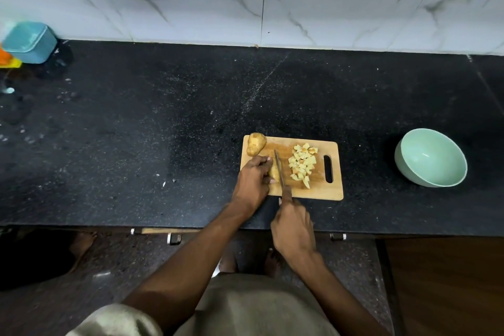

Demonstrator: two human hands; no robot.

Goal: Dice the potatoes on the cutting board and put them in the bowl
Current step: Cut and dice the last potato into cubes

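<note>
Head view looks down on a black speckled countertop (163, 123) that runs past both side edges of the picture, so its ends are cut off. On it, straight ahead of both hands, lies a wooden cutting board (321, 192) with a slot handle on the side away from the left hand. Well off to the right of the right hand sits a pale green bowl (433, 157), tipped a little toward the camera, with nothing visible inside it. Far to the left of the left hand, a blue container (28, 41) is blurred and partly cut off by the frame, with something orange and yellow beside it that cannot be made out.

Left hand (252, 179) is curled over a potato piece (274, 172) on the near-left part of the board, gripping it; most of that piece is hidden under the fingers. Right hand (293, 222) is clenched around the handle of a knife (278, 168), and the handle is almost wholly covered by the hand. The thin blade stands just to the right of the left hand's fingertips, against the held piece; whether it has entered the potato cannot be told.

Just beyond the left hand, a whole potato (255, 144) rests on the board's far-left corner. Right of the blade lies a heap of diced potato (302, 163).
</note>
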